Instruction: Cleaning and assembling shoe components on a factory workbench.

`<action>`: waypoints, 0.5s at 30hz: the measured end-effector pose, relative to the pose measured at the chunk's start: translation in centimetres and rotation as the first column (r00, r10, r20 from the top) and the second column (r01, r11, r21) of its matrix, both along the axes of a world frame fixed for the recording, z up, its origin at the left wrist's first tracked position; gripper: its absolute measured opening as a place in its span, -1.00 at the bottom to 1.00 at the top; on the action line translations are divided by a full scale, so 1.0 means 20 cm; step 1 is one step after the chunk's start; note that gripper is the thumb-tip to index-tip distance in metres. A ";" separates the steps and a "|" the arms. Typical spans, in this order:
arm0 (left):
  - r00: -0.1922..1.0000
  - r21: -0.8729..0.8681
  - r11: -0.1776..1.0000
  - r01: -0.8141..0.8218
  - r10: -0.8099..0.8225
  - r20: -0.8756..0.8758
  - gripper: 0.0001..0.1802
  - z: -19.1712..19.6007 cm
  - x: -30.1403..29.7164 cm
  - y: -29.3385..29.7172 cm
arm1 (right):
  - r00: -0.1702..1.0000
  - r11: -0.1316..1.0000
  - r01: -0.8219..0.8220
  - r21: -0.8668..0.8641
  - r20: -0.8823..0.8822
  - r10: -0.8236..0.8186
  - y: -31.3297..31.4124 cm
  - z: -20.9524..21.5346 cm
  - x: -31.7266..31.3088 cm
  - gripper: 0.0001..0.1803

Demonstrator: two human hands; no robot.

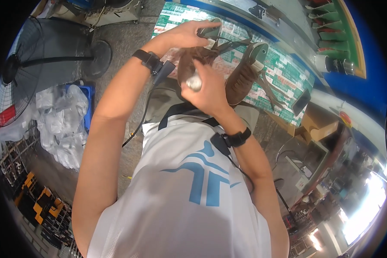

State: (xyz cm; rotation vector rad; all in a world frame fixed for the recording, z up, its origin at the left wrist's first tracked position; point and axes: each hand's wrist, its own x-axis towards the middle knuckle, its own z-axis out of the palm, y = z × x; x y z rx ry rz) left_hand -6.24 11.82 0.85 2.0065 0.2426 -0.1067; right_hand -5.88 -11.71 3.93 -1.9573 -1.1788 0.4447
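A brown lace-up shoe point(189, 56) lies on the printed sheet in front of me, its toe end toward my body. My left hand point(189, 35) grips it at the far end, by the dark opening. In my right hand point(208, 88) is a whitish rounded wad point(194, 83), held against the toe part of that shoe; its exact kind does not show. A second brown shoe point(241, 79) sits just to the right, with loose laces trailing over the sheet. My right fingers partly hide the first shoe.
Green, white and red printed sheeting point(284, 79) covers the work surface. A small dark block point(302, 102) lies at its right edge, near an open cardboard box point(318, 127). Leftward are a black fan point(19, 69) and a blue crate point(89, 103) with clear plastic bags point(60, 124).
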 end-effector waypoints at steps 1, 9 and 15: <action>1.000 0.013 1.000 0.004 -0.004 -0.004 -0.13 0.00 0.00 0.01 | 0.998 0.997 -0.059 -0.042 -0.020 0.058 -0.06 0.03 0.00 -0.12; 0.961 -0.157 0.952 -0.264 0.274 0.043 0.22 -0.10 -0.08 -0.16 | 0.997 1.000 -0.010 0.028 0.071 0.008 -0.33 0.08 0.18 0.02; 0.790 0.241 0.753 -0.612 0.575 0.212 0.13 -0.15 -0.12 -0.56 | 0.917 0.914 0.386 0.129 0.054 -0.395 -0.56 0.08 0.39 -0.01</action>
